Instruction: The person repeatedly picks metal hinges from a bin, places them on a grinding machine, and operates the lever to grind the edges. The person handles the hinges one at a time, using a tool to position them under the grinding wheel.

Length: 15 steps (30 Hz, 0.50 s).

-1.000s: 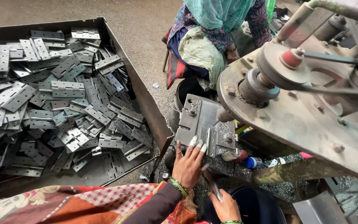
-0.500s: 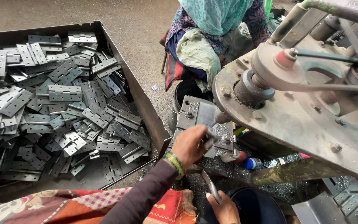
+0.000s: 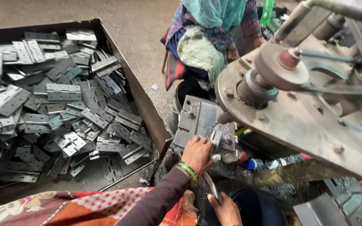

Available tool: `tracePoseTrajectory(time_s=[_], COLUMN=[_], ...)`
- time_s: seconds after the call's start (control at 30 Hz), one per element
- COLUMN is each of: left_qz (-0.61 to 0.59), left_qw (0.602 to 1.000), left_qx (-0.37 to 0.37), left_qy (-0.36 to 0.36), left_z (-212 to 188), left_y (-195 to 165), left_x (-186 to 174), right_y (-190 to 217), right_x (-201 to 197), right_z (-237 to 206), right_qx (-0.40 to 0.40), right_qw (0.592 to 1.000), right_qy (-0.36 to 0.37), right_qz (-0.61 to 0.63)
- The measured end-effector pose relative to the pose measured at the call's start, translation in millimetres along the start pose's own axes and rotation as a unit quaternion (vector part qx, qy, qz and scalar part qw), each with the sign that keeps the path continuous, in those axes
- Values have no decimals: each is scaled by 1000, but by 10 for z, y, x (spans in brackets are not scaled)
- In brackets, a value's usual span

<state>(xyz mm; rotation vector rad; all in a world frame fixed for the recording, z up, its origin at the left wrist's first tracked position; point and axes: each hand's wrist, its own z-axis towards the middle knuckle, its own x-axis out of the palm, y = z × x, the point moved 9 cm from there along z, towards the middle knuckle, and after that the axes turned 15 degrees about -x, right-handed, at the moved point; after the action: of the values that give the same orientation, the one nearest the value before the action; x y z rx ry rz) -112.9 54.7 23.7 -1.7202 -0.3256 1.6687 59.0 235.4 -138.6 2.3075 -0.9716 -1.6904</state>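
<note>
- At far left we see a dark metal bin [image 3: 126,79] heaped with grey hinges [image 3: 59,104].
- Our left hand [image 3: 197,154], green bangles on its wrist, is clenched on a small metal piece [image 3: 214,138] at the grey steel plate [image 3: 197,119] of the press.
- Lower down, our right hand [image 3: 225,209] grasps a thin metal rod [image 3: 211,187].
- At right stands the rusty press machine [image 3: 298,113]; behind it, another person in a teal scarf [image 3: 214,12] sits.
</note>
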Motion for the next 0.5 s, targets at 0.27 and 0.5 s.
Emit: tracePoseTrajectory(time_s=[0.27, 0.5], left_qz=[70, 93], left_qw=[989, 992], left_qx=[-110, -90], left_qy=[63, -3], left_z=[109, -33], left_y=[192, 133], left_x=[41, -169], right_y=[58, 125], right_x=[-30, -54], right_z=[-8, -38], right_qx=[-2, 12], right_qw=[999, 999], right_qy=[21, 37], right_qz=[27, 35])
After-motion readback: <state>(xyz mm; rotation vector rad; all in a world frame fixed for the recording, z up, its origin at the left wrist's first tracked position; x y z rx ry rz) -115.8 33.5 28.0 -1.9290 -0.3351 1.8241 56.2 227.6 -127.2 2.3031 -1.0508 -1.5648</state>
